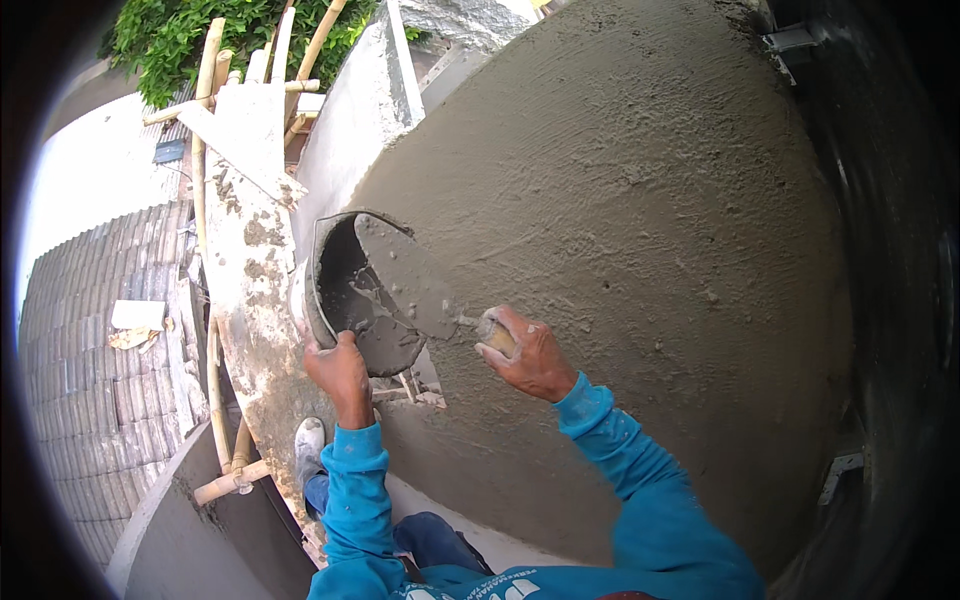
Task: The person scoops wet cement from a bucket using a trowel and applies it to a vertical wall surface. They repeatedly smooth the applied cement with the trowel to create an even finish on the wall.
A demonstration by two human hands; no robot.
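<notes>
My left hand [341, 376] is closed on the near rim of a dark bucket [318, 262], which is tipped with its mouth toward the wall. Wet grey mortar [378, 338] lies inside it. In my right hand [540, 358] is the pale handle of a trowel [405, 268]. The trowel's broad, mortar-smeared blade reaches across the bucket's mouth, close to the wall. On the right spreads a large wall [640, 220] coated in rough, damp-looking grey plaster.
Below me runs a mortar-stained plank [250, 290], with my shoe [310, 447] on it. Bamboo poles [200, 180] frame the plank. Past them lies a tiled roof [105, 350] far down on the left. A metal bracket [838, 475] sits at the right.
</notes>
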